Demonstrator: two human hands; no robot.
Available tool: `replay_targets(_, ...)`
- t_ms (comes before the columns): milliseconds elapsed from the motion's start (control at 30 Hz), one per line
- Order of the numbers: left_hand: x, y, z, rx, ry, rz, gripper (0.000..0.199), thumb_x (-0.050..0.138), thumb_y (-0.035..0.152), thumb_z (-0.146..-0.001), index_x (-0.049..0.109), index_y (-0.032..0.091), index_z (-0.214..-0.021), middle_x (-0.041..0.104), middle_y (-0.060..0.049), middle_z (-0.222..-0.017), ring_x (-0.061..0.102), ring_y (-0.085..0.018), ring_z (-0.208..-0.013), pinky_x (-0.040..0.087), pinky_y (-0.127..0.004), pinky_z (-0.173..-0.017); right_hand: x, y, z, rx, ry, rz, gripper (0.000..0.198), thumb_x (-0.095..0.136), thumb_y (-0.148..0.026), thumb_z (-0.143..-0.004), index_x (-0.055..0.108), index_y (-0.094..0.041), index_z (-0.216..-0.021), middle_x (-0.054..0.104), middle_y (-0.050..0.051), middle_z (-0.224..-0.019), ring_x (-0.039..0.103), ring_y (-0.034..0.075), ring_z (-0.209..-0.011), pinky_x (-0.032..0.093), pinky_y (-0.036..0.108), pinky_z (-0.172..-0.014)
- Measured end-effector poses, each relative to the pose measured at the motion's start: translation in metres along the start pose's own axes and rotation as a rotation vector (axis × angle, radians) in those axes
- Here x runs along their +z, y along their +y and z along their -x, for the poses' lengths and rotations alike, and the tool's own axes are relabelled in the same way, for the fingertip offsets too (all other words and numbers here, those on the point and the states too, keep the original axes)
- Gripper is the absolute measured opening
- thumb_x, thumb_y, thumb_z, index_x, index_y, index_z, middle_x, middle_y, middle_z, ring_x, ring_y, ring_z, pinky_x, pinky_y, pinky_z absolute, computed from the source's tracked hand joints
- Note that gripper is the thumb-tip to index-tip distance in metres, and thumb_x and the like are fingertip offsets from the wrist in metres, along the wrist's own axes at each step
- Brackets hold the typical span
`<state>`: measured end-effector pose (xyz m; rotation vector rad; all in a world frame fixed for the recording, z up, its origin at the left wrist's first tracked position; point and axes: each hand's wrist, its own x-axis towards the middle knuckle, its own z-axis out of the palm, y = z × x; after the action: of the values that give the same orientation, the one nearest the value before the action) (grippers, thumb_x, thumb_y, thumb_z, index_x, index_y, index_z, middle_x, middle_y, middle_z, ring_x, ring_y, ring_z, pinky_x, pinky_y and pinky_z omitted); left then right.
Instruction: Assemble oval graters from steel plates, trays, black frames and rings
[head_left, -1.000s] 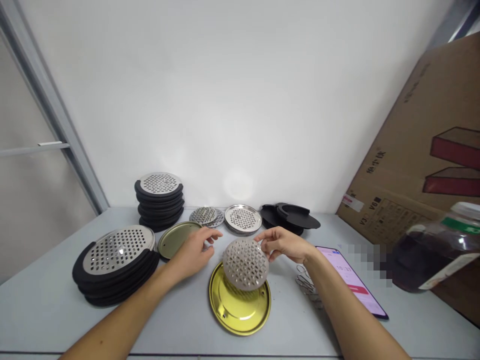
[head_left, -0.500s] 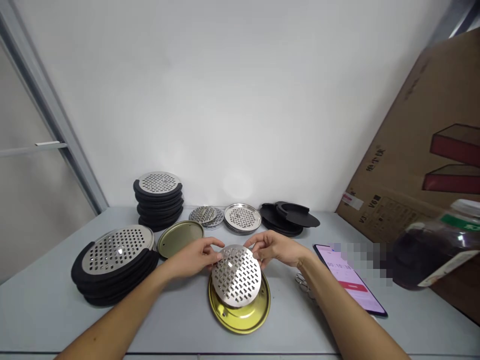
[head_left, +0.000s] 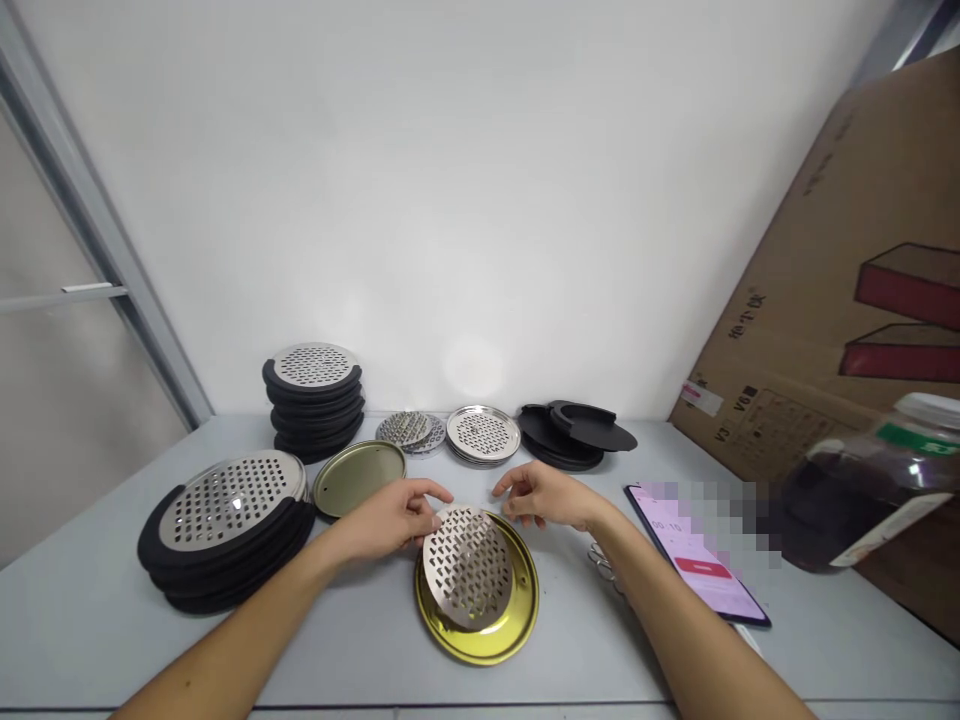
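A round perforated metal disc (head_left: 466, 568) is tilted over a shiny gold-coloured round lid (head_left: 523, 612) on the table. At the disc's upper left edge, my left hand (head_left: 394, 518) grips it between thumb and fingers, though the fingers behind the edge are partly hidden. My right hand (head_left: 546, 495) is just beyond the disc's upper right, apart from it, with its fingers loosely curled and nothing in them. An olive-toned round lid (head_left: 358, 475) lies past my left hand.
Left are two stacks of black-rimmed perforated plates (head_left: 232, 500) (head_left: 315, 366). At the back lie loose perforated discs (head_left: 405, 428), stacked silver plates (head_left: 484, 434) and black round parts (head_left: 600, 432). Right are scissors (head_left: 602, 565), a phone (head_left: 701, 550), a dark-filled jar (head_left: 847, 500) and a cardboard box (head_left: 817, 300).
The perforated disc has turned and shifted slightly left and down over the gold lid. My right hand has come off its edge, while my left hand stays there.
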<state>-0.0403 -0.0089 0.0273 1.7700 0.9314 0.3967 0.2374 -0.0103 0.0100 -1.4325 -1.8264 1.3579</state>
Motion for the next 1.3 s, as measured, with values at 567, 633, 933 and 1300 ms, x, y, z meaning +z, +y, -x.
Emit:
replay_targets(567,0.014,0.000,0.004,-0.012,0.044,-0.149,0.039,0.058,0.041,-0.080,0.066,0.016,-0.109,0.064,-0.002,-0.070,0.056,-0.016,-0.062,0.041,-0.025,-0.059,0.006,-0.009,0.004,0.066,0.020,0.066,0.029,0.067,-0.026,-0.072,0.070,-0.014,-0.098,0.064,0.000,-0.064,0.051,0.009,-0.047,0.037,0.018,-0.039)
replay_targets(633,0.014,0.000,0.004,0.000,0.062,-0.198,0.038,0.057,0.042,-0.081,0.068,0.017,-0.107,0.065,-0.002,-0.072,0.057,-0.017,-0.065,0.041,-0.025,-0.060,0.006,-0.010,0.004,0.065,0.024,0.077,0.029,0.067,-0.026,-0.073,0.070,-0.014,-0.099,0.063,0.000,-0.064,0.051,0.009,-0.047,0.037,0.018,-0.039)
replay_targets(933,0.015,0.002,0.005,0.057,0.112,-0.342,0.033,0.055,0.041,-0.083,0.072,0.019,-0.101,0.064,-0.001,-0.071,0.055,-0.015,-0.064,0.037,-0.024,-0.059,0.008,-0.008,0.003,0.031,0.027,0.110,0.028,0.064,-0.025,-0.075,0.069,-0.014,-0.100,0.064,0.001,-0.067,0.054,0.010,-0.051,0.037,0.018,-0.041)
replay_targets(1300,0.012,0.003,0.004,0.048,0.099,-0.408,0.030,0.055,0.035,-0.083,0.072,0.019,-0.101,0.063,0.000,-0.068,0.054,-0.014,-0.062,0.035,-0.022,-0.057,0.013,-0.015,0.006,-0.113,0.098,0.251,0.027,0.060,-0.024,-0.079,0.068,-0.014,-0.102,0.062,0.000,-0.066,0.054,0.012,-0.055,0.040,0.022,-0.053)
